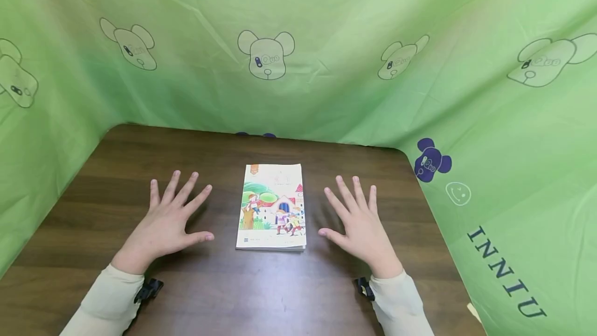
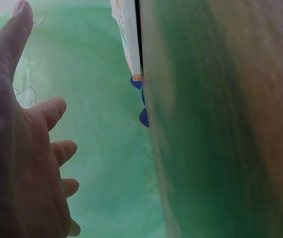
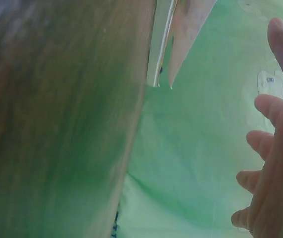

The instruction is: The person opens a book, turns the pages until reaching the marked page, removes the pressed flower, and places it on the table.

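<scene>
A closed paperback book [image 1: 272,209] with a colourful illustrated cover of children, a tree and a red-roofed building lies in the middle of the brown table. To its left my left hand [image 1: 165,222] is spread, palm down, with straight fingers and nothing in it. On the other side my right hand [image 1: 361,227] has its fingers fanned out too, apart from the book. Both wrist views show the palms held off the table surface. In the right wrist view the cover [image 3: 191,37] of the book stands slightly lifted from its pages.
The dark wood table [image 1: 261,294] reflects light near its front. A green cloth [image 1: 326,102] printed with bear heads hangs along the back and both sides. Black straps [image 1: 149,290] sit at both wrists, by the pale sleeves [image 1: 109,299].
</scene>
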`<state>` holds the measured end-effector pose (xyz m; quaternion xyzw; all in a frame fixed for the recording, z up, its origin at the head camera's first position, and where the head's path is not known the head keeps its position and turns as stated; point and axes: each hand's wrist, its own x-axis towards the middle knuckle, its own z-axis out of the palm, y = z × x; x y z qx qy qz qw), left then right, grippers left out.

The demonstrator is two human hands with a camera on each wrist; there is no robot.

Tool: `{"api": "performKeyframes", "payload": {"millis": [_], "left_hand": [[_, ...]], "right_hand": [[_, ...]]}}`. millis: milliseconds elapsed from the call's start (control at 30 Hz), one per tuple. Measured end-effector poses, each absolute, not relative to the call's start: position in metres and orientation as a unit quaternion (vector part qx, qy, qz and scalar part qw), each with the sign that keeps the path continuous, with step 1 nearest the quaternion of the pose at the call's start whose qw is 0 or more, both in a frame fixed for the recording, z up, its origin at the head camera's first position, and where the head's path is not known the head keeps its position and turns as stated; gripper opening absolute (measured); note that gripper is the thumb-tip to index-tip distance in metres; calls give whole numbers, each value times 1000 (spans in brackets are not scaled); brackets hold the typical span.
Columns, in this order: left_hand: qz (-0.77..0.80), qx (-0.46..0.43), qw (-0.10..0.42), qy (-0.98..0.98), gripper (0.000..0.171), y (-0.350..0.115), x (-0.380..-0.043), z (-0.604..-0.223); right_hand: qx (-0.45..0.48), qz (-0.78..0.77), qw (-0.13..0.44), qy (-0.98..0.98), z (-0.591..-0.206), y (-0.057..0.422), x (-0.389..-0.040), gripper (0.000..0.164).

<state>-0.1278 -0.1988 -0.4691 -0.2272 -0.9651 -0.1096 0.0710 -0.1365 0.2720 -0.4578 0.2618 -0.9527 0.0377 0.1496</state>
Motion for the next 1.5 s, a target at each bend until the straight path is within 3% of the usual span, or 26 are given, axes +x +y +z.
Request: {"api": "performKeyframes", "payload": {"millis": [1033,1500], "left_hand": [[-150,-200,55,-967,101,-185,-126,-470],[-178,-218,33,-959,96,-165,-124,-467]], "right_hand": [[368,101,104,-918,-439,218,-136,91],[356,107,27,-928,-454,209,-132,92]]}}
